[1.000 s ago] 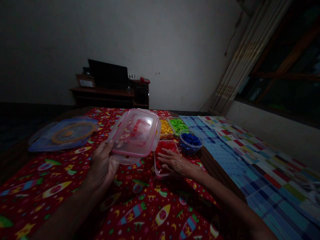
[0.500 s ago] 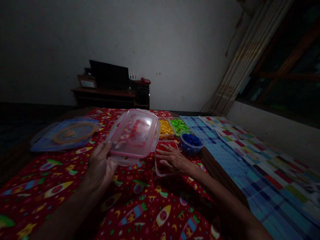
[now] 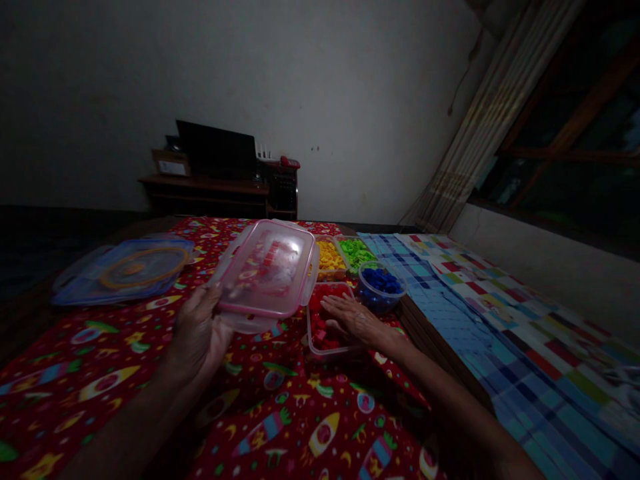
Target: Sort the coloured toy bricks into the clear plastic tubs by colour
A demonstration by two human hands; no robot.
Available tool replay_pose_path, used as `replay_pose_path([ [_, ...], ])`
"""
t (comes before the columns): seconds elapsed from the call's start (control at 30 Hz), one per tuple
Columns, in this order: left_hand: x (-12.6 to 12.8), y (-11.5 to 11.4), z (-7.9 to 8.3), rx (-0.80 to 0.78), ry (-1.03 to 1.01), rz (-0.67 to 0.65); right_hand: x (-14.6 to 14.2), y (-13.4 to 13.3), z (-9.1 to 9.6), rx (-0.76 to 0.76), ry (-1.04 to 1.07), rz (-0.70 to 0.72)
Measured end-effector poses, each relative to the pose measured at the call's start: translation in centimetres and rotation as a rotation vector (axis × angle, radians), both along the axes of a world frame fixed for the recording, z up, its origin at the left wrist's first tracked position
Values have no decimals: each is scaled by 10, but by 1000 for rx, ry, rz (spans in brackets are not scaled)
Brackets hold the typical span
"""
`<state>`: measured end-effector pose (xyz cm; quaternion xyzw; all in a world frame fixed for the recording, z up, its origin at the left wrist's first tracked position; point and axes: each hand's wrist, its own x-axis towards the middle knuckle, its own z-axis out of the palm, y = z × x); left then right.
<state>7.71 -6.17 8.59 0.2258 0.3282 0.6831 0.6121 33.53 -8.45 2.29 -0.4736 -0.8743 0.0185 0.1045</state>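
Observation:
My left hand [image 3: 200, 323] grips a clear container lid [image 3: 270, 267] with a pink seal by its near left corner, tilted above the cloth. With fingers stretched out, my right hand [image 3: 357, 320] lies over the right side of a clear rectangular container [image 3: 311, 333] of small red pieces [image 3: 325, 340]. Whether its fingertips touch the pieces I cannot tell. Behind stand a container of yellow pieces [image 3: 330, 255], partly covered by the lid, and one of green pieces [image 3: 356, 252]. A round tub [image 3: 381, 300] of blue pieces [image 3: 383, 280] is right of the red ones.
On the left of the red patterned cloth [image 3: 280, 413] lie stacked blue-edged lids [image 3: 125, 293], with a round orange-rimmed lid [image 3: 145, 265] on top. Blue checked fabric [image 3: 450, 340] spreads to the right. A desk with a dark monitor [image 3: 215, 150] stands by the wall.
My right hand has shifted slightly right over the red container, so more red pieces show. The lid in my left hand stays nearly where it was. The view has shifted a little.

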Motion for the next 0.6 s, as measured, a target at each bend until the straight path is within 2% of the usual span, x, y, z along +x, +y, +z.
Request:
replay_pose_path([
  [0.13,-2,3,-5,6,-3,-9,0,5,-2,37,119,6],
  [0.27,7,-2,-17,-1,-1,-66,-2,-3,9,36,592,-115],
  [0.33,18,-8,-27,-15,5,-139,-4,-8,14,-44,836,-185],
  [0.4,33,-15,-41,-31,25,-213,-3,-12,17,-120,971,-231],
  [0.53,53,-22,-70,-40,165,-282,8,-18,12,-85,933,-344],
  [0.6,55,-21,-83,-48,335,-394,19,-20,7,-56,868,-420],
])
